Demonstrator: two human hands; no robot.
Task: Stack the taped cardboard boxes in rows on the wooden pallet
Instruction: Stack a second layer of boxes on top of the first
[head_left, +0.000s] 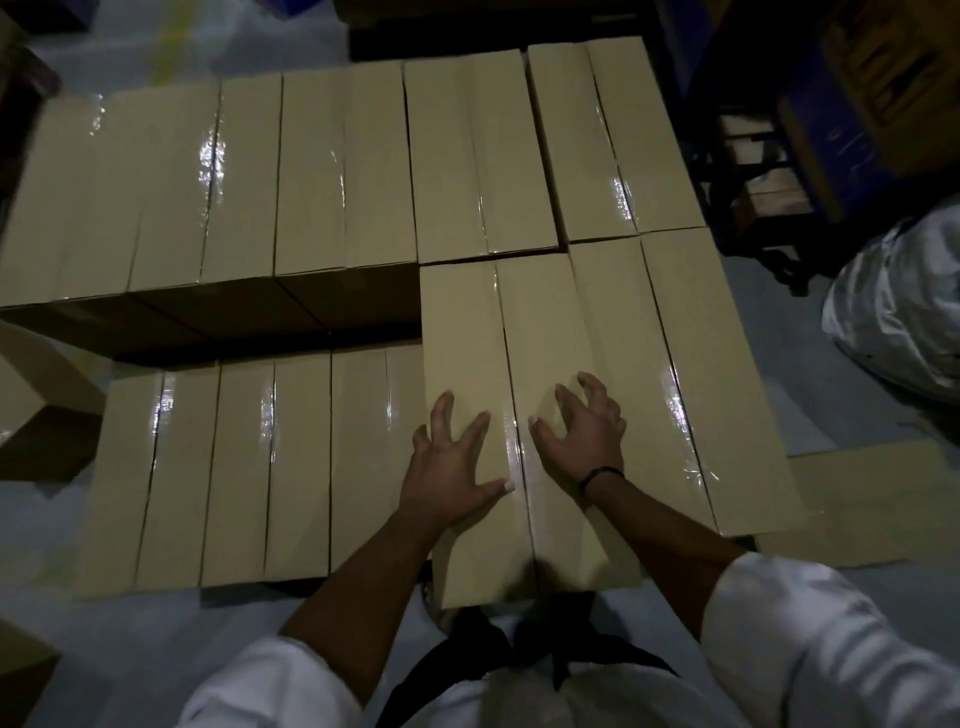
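Observation:
Tan cardboard boxes sealed with clear tape stand in rows below me. The nearest upper-layer box (483, 364) lies in front of me, beside another upper box (691, 364) on its right. My left hand (452, 462) rests on this box's top with fingers spread. My right hand (582, 431) touches the same top just right of the tape seam, fingers bent and fingertips on the cardboard. A far row of upper boxes (343, 171) runs across the back. A lower row (234, 467) sits to the left. The pallet is hidden under the boxes.
A loose box (47, 410) stands at the left edge. Flat cardboard (857, 504) lies on the floor at the right. A silvery plastic bundle (904, 301) and a dark blue rack (810, 130) stand at the right back.

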